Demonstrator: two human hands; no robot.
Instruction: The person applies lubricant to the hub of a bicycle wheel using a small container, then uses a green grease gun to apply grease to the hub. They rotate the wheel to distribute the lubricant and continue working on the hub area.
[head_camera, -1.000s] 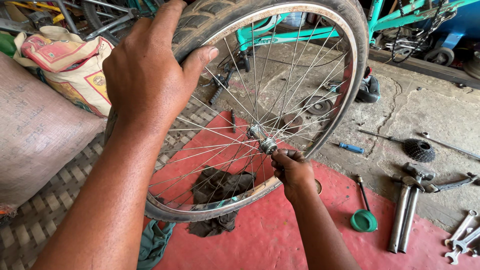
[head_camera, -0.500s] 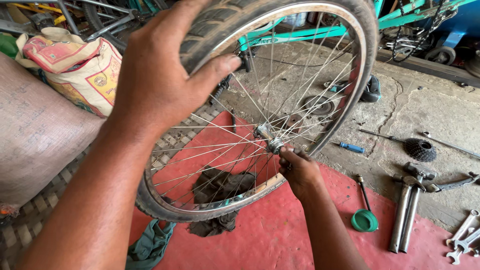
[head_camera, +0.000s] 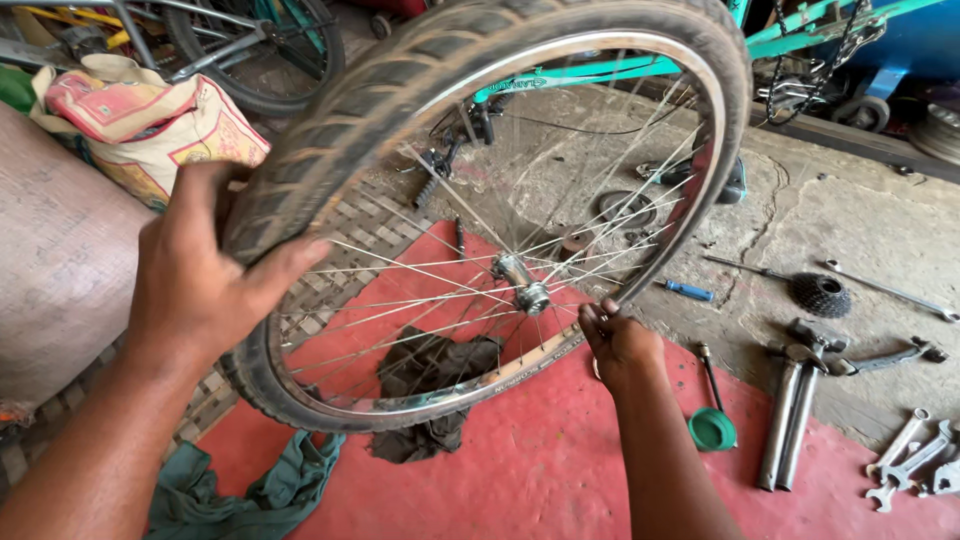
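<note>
A bicycle wheel (head_camera: 640, 40) with a black tyre, silver rim and thin spokes is held up, tilted, over a red mat (head_camera: 530, 470). My left hand (head_camera: 205, 285) grips the tyre at its left side, thumb inside the rim. My right hand (head_camera: 618, 345) is closed low on the right, its fingertips at the spokes just beside the metal hub (head_camera: 522, 282). What the fingers pinch is too small to make out.
A dark rag (head_camera: 435, 375) and a green cloth (head_camera: 250, 490) lie on the mat. On the concrete to the right lie a blue-handled screwdriver (head_camera: 685, 290), a sprocket (head_camera: 820, 295), a green funnel (head_camera: 712, 428), metal tubes (head_camera: 785, 420) and spanners (head_camera: 915, 455). A teal bike frame (head_camera: 600, 70) stands behind; bags (head_camera: 150, 115) at left.
My left hand slid down the tyre from the top to its left side. The wheel rose and tilted toward me. My right hand stayed by the hub.
</note>
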